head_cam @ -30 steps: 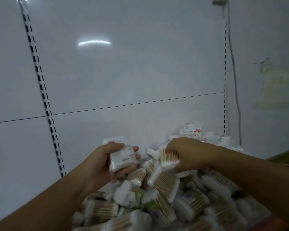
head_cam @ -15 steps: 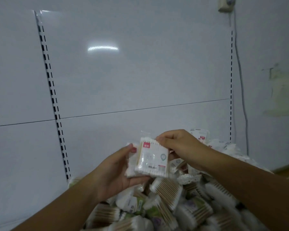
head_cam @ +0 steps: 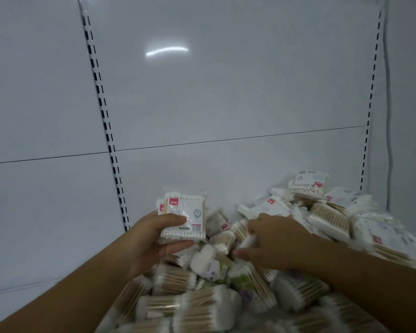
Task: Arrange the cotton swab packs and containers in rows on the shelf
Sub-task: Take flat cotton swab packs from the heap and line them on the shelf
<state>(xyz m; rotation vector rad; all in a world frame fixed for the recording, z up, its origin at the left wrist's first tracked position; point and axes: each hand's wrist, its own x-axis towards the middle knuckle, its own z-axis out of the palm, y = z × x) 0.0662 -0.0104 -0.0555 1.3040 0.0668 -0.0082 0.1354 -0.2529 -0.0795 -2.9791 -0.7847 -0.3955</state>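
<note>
While the left hand (head_cam: 151, 239) pinches a flat, square, crinkly-plastic swab pack (head_cam: 185, 219) above the heap (head_cam: 202, 301) — thumb on front, fingers (head_cam: 178, 245) curled beneath | right hand (head_cam: 276, 241) down among its loose, glossy packs, fingers spread — grip blurred, cannot tell | smooth white shelf panel (head_cam: 226, 104) behind.

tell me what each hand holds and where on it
Left hand holds flat swab packs at their lower left corner, thumb on front. Right hand is in the pile; whether its grip has a pack cannot be told.
</note>
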